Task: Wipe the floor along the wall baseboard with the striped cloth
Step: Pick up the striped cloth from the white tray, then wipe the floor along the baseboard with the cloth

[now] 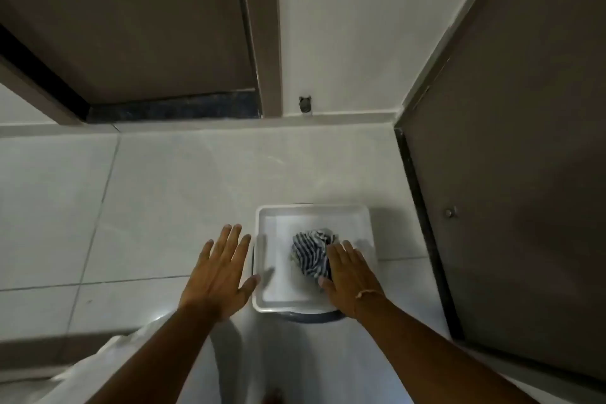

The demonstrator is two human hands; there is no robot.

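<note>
The striped cloth [311, 251], blue and white, lies bunched up in a white square tray [314, 215] on the floor. My right hand [349, 275] hovers flat over the tray, fingers spread, its thumb side overlapping the cloth's right edge; it holds nothing. Just left of the tray, my left hand [218, 272] is also flat with fingers apart and empty. The wall baseboard [341, 117] runs across the far edge of the pale tiled floor [170, 193].
A brown door [511, 174] with a small knob stands on the right, another brown door [137, 26] at the back left over a dark threshold. A small metal door stopper [305, 104] sits on the wall. A dark round rim [314, 318] shows under the tray.
</note>
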